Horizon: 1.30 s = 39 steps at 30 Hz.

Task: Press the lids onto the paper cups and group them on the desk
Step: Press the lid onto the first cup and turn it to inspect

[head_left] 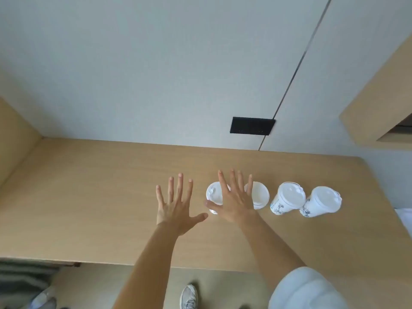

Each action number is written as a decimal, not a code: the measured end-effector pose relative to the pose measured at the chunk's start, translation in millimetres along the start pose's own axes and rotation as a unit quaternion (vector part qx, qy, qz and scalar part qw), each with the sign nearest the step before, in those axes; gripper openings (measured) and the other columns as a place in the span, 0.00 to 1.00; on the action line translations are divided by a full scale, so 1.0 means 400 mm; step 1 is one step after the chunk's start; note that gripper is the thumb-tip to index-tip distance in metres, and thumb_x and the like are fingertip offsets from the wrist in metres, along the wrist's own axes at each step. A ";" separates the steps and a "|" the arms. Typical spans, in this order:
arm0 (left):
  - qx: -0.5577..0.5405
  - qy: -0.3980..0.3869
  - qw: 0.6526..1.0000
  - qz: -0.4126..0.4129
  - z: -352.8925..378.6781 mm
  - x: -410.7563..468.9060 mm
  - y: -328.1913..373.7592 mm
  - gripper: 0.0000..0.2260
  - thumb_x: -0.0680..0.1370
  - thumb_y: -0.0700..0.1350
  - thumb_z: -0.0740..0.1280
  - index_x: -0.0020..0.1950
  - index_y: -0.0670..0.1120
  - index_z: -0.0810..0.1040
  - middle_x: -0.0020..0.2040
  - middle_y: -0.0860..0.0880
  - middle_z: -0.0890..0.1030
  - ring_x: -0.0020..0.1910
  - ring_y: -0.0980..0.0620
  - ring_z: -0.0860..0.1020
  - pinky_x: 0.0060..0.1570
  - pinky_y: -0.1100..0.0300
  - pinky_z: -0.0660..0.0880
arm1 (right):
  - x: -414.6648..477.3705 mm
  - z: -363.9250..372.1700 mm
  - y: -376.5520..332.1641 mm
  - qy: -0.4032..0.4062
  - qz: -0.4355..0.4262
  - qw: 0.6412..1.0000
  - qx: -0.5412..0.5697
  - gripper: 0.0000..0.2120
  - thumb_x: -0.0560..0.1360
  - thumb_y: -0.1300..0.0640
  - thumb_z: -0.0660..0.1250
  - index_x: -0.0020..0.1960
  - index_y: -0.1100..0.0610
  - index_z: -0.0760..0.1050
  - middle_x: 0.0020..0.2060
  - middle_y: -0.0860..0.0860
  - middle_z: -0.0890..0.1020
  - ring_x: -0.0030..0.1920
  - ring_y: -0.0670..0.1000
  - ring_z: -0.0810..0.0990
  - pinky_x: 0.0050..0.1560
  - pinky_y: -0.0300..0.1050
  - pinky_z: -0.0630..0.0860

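Several white paper cups with white lids stand in a row on the wooden desk (89, 197). The leftmost cup (213, 194) and the one beside it (259, 195) are partly hidden behind my right hand (234, 197), which is spread flat above them with fingers apart. Two more lidded cups (287, 197) (322, 201), with dark printed patterns on their sides, stand to the right. My left hand (176, 201) hovers open over bare desk, left of the row, holding nothing.
A black socket panel (252, 126) sits on the pale wall behind the desk. A wooden cabinet (379, 103) juts out at the upper right, a wooden side panel at the left. Below the desk's front edge is floor with a shoe (189, 296).
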State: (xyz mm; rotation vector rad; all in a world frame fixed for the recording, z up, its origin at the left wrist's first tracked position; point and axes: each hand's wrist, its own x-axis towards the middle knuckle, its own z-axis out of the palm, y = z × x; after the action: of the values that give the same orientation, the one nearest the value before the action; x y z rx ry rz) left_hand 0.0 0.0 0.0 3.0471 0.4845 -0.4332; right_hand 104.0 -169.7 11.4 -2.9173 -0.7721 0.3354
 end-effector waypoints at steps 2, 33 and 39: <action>-0.003 -0.003 1.000 0.020 0.012 0.013 -0.008 0.53 0.70 0.82 0.45 0.79 0.51 0.24 0.78 0.45 0.22 0.81 0.40 0.29 0.75 0.28 0.34 | 0.006 0.007 -0.013 -0.016 0.000 1.000 -0.024 0.53 0.73 0.21 0.57 0.85 0.47 0.39 0.85 0.59 0.49 0.85 0.60 0.41 0.77 0.69 0.28; -0.074 -0.035 0.997 -0.014 0.085 -0.148 0.063 0.55 0.64 0.85 0.37 0.78 0.53 0.24 0.80 0.47 0.25 0.81 0.43 0.30 0.76 0.31 0.33 | -0.211 0.053 0.042 -0.060 0.037 0.988 0.136 0.55 0.68 0.19 0.56 0.83 0.53 0.54 0.75 0.53 0.71 0.78 0.56 0.66 0.80 0.60 0.57; -0.297 -0.059 0.939 -0.163 0.046 -0.091 0.147 0.45 0.75 0.75 0.43 0.84 0.51 0.36 0.85 0.46 0.35 0.83 0.42 0.35 0.77 0.32 0.36 | -0.164 0.031 0.043 -0.103 0.318 0.868 0.367 0.32 0.83 0.33 0.48 0.77 0.51 0.67 0.68 0.58 0.77 0.69 0.63 0.75 0.69 0.57 0.70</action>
State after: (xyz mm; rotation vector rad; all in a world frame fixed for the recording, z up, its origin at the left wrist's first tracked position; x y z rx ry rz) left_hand -20.2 -68.2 -8.7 2.3519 0.9236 -0.3848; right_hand 53.7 -216.5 8.8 -2.3031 0.3115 0.7932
